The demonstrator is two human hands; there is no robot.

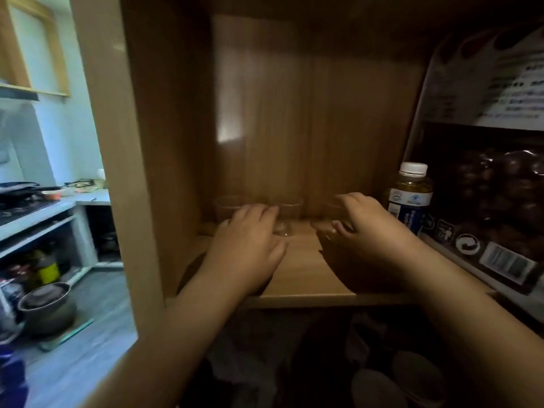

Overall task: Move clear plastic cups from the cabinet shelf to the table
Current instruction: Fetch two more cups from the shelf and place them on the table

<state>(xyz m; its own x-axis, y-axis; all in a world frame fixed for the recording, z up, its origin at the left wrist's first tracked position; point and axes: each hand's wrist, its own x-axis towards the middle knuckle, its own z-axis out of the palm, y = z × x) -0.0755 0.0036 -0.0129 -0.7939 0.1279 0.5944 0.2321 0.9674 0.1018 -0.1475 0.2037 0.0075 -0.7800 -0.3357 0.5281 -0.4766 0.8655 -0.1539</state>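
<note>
Two bare hands reach into a dim wooden cabinet, over its shelf (306,278). Against the back wall of the shelf stand clear plastic cups, hard to make out in the low light. One cup (226,208) stands far left, a second cup (290,209) in the middle, and both look empty.

The left hand (250,245) lies palm down with fingers loosely spread, fingertips at the left and middle cups. A small clear piece, perhaps another cup on its side, shows just beside its fingers; whether the hand grips anything cannot be told.

The right hand (368,231) is curled, fingers bent downward over a third cup (331,210) to the right of the middle one. The thumb sits below, but a firm hold cannot be confirmed.

Right of that hand stands a bottle (409,198) with a white cap, a blue and white label and yellowish contents. Further right, a large bag (494,172) holds dark brown round items behind a clear window.
</note>
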